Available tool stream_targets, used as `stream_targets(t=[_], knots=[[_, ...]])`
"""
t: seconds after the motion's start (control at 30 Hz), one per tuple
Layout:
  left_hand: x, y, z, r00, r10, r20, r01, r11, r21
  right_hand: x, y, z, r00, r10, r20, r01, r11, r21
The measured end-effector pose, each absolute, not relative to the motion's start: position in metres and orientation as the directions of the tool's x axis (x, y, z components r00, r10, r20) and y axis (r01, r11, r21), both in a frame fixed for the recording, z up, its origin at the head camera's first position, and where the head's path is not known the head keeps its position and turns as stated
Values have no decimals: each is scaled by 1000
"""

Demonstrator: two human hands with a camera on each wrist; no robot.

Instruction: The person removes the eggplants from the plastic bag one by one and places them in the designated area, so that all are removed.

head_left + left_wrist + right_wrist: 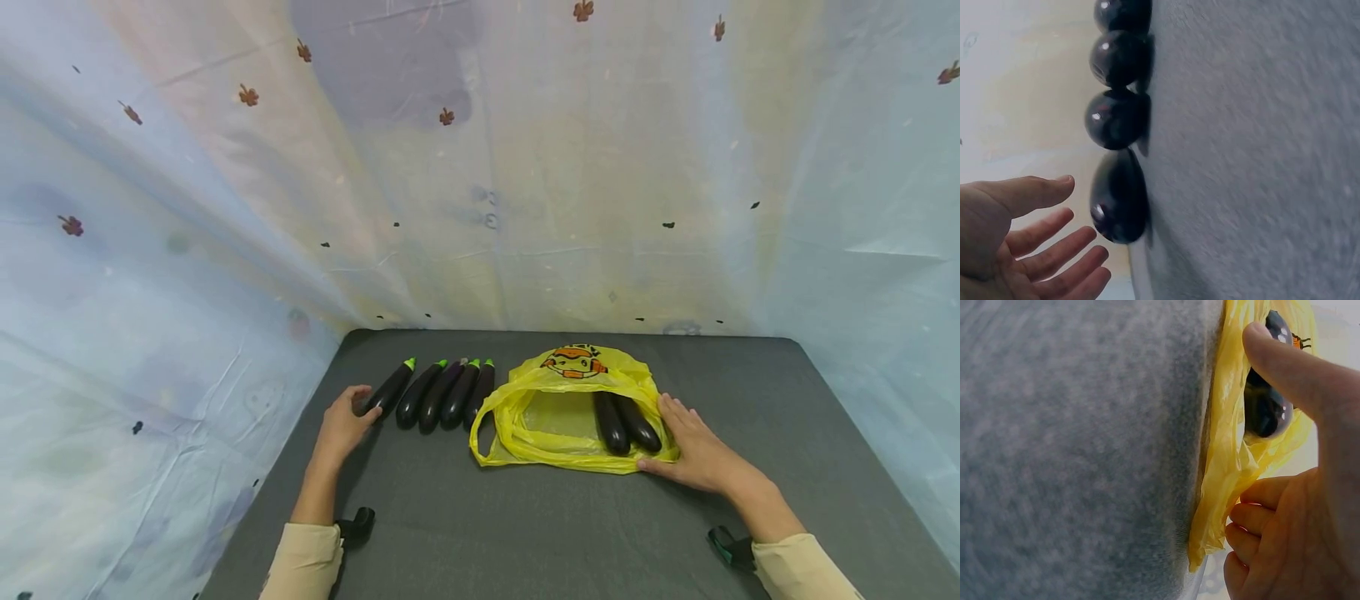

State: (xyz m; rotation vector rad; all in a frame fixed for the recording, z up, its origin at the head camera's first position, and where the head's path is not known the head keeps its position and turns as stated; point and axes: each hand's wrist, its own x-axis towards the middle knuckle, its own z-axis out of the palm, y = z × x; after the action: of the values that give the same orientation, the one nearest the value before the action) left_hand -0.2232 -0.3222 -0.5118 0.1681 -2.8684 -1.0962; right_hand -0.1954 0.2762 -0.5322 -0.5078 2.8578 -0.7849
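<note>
The left hand [343,427] is loose and unclenched at the near end of the leftmost eggplant [390,387], thumb and fingers spread to either side; whether they touch it, I cannot tell. That eggplant lies on the left of the dark grey table [525,533], its green stem pointing to the far side and leaning right. Just to its right, four more eggplants [441,398] lie side by side, stems also at the far end. Right of them rests a yellow plastic bag [551,457], its mouth facing the near side, with two eggplants [611,425] inside at the right. The right hand [693,446] rests against the bag's right side, relaxed, thumb at the near edge. A patterned sheet [562,208] hangs behind the table's far edge.
</note>
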Motion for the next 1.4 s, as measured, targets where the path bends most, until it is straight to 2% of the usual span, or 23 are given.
stream_targets(t=[0.73, 1.17, 1.4], knots=[[-210, -246, -476, -995, -16, 95, 48, 779, 626, -194, 278, -531, -933, -359, -25, -294, 801, -522], [-212, -195, -479, -993, 61, 105, 112, 794, 598, -193, 277, -531, -929, -370, -10, -313, 798, -515], [-212, -163, -480, -983, 144, 116, 185, 787, 589, -193, 277, -532, -930, -366, -26, -300, 801, -517]])
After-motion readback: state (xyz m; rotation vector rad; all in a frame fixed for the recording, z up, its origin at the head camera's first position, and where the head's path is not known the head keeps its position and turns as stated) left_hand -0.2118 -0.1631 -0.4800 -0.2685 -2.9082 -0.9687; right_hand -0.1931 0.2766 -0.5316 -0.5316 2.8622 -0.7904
